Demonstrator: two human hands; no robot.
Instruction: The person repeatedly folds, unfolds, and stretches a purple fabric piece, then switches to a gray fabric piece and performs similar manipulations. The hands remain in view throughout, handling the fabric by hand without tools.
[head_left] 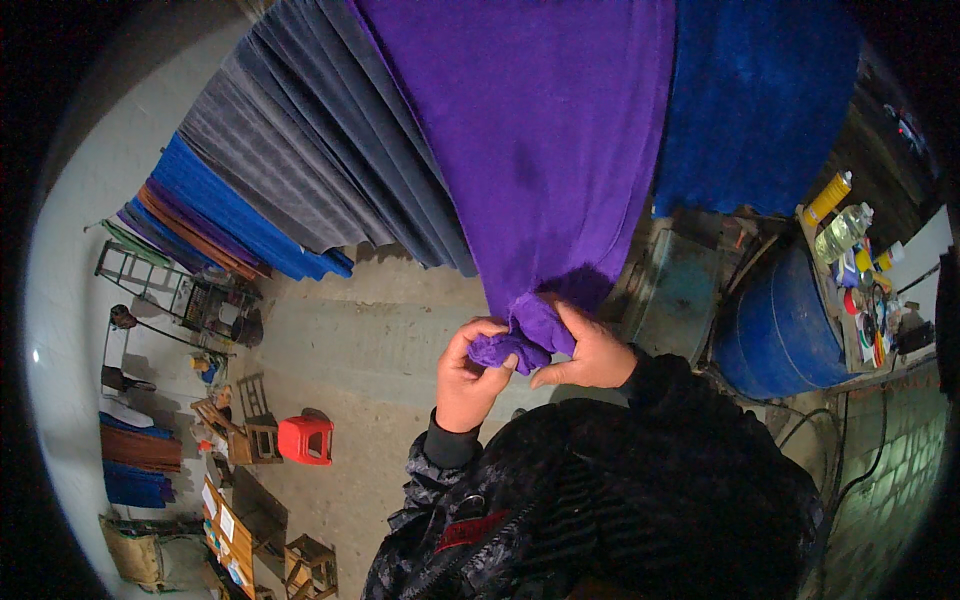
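A long purple cloth (545,130) hangs down in front of me, its lower end gathered into a bunch between my hands. My left hand (472,370) is closed on the bunched edge, thumb pressed on top. On the other side, my right hand (590,350) grips the same cloth, with the thumb and fingers curled round a fold. Directly right of the purple cloth hangs a dark blue cloth (755,100). Grey cloths (290,140) hang in folds to its left. What lies inside the purple bunch is hidden.
A blue barrel (775,320) stands at right, beside a shelf holding a yellow can (828,197) and a clear bottle (843,232). A red stool (306,440) is on the floor at left, near a wooden chair (258,425). More blue cloth (215,195) hangs far left.
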